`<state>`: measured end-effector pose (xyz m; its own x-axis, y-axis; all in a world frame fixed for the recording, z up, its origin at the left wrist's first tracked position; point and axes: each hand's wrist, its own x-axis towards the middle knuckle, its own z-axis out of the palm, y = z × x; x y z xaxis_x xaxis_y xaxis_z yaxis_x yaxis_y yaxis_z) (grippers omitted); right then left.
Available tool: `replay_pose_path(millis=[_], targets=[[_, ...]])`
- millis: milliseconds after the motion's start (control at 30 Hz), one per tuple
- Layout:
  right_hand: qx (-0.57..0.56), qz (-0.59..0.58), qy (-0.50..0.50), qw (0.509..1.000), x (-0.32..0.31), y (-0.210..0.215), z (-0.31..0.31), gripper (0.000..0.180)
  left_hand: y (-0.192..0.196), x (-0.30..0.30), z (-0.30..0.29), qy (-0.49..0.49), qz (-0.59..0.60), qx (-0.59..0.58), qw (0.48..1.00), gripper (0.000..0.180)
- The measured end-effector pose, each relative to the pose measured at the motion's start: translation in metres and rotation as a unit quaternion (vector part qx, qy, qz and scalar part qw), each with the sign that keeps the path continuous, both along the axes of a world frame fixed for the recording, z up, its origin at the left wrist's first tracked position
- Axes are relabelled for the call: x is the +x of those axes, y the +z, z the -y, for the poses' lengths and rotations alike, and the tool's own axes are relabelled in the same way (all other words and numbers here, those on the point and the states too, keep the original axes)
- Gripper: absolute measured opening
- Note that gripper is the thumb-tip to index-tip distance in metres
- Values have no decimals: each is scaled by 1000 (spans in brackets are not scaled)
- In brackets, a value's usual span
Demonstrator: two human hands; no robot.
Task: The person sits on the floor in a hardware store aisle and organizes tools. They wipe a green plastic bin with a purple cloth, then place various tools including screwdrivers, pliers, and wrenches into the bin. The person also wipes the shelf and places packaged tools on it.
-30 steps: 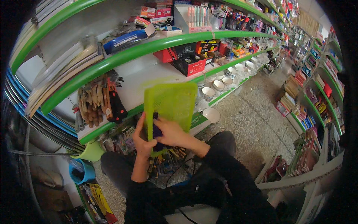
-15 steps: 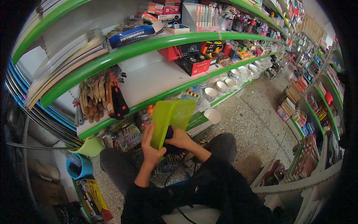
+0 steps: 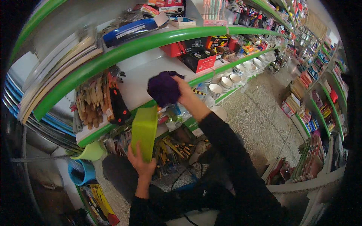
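A shop aisle with curved green-edged shelves (image 3: 113,56) packed with goods, over a speckled stone floor (image 3: 260,120). The left hand (image 3: 141,164) clasps the lower end of a lime-green box (image 3: 144,132), fingers wrapped around it, holding it upright. Above that grip and to its right, the right hand (image 3: 184,92) clutches a dark purple cloth (image 3: 163,88) — bunched up, just in front of the bare white shelf board (image 3: 147,73). Left of the box hang work gloves (image 3: 92,101).

lime-green box (image 3: 144,132), dark purple cloth (image 3: 163,88), green-edged shelves (image 3: 124,49), black sleeves (image 3: 226,143).
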<state>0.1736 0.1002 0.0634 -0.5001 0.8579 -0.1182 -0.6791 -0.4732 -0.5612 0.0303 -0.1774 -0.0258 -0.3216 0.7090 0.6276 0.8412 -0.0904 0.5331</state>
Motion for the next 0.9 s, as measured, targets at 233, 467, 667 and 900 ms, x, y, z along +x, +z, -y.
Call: replay_pose_path(millis=[233, 467, 667, 900], targets=[[165, 377, -58, 910, -41, -18, 0, 45, -33, 6, 0, -90, 400, 61, 910, 80], [366, 509, -55, 777, 115, -34, 37, 55, -24, 13, -44, -209, 533, -75, 817, 72], [70, 493, 128, 857, 220, -78, 55, 46, 3, 72, -185, -313, 465, -288, 776, 57], [-75, 368, -34, 926, 270, -229, 59, 37, -95, 115, -252, -252, 57, -436, 862, 62]])
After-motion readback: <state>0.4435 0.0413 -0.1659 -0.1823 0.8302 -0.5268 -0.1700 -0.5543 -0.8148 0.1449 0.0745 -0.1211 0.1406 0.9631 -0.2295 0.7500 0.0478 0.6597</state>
